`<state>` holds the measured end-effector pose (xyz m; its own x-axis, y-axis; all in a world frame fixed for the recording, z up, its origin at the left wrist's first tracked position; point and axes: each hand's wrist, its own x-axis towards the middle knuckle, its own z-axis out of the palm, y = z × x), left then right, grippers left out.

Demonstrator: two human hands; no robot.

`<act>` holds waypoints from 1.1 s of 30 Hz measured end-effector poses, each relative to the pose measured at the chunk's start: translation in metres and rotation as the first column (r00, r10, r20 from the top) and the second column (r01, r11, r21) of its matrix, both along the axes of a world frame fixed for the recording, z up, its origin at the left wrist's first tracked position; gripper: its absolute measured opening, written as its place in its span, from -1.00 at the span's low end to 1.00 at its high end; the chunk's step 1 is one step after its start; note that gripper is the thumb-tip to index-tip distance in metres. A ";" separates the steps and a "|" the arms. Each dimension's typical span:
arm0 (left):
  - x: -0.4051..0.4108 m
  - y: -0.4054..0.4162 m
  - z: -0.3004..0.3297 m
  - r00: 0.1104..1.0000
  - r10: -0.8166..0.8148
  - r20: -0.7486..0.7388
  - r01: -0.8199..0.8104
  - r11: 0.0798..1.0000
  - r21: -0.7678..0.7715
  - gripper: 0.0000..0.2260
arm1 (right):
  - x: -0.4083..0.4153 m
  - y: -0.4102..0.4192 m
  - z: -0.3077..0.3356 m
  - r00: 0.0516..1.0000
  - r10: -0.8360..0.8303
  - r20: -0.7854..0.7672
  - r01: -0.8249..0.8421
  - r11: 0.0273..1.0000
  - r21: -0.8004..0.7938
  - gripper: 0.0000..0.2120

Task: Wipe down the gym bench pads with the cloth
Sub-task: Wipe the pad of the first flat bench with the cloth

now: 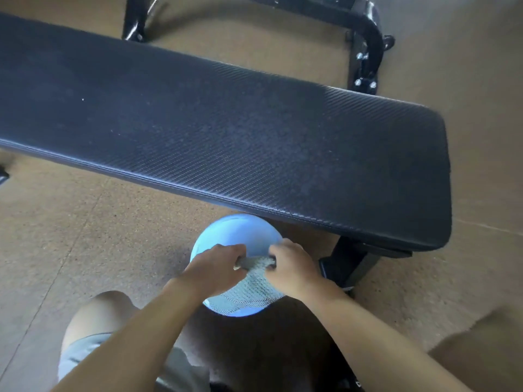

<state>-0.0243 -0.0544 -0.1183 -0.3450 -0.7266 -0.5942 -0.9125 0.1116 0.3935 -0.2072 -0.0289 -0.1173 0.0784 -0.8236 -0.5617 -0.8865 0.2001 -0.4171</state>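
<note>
Both hands over a pale blue bowl (235, 236) on the floor (85, 236), just in front of the bench. Left hand (216, 263) and right hand (291, 268) each grip an end of the cloth (256, 275); fingers curled round it, hands close together. The bunched top of the cloth runs between the two fists, the rest hangs down into the bowl; mesh-like weave, light grey-green. It looks twisted between the fists, but blur makes that hard to confirm.

Bench pad (226, 131): long, black, textured, running from upper left to right across the view, nothing on it. The cloth is not touching the pad. The bowl's far rim sits under the pad's near edge.

Black metal frame (365, 41) behind the pad at the top; a black bench leg (348, 264) just right of the right hand. A bare knee (96, 312) and grey shorts (85, 352) at lower left.
</note>
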 end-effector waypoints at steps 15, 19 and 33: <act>-0.055 -0.042 0.188 0.818 -0.200 -0.539 -0.079 0.889 -0.450 -0.86 | -0.066 0.021 0.240 0.236 -0.443 0.865 0.787 0.610 0.098 -0.91; -0.085 -0.068 0.189 0.815 -0.280 -0.507 -0.067 0.823 -0.563 -0.92 | -0.066 0.011 0.251 0.592 -0.228 0.773 0.797 0.312 -0.518 -0.85; -0.059 -0.094 0.105 0.969 -0.167 -0.180 -0.039 0.617 -0.786 -0.84 | -0.046 -0.011 0.125 0.924 -0.217 -0.315 -0.002 0.821 -0.571 -0.33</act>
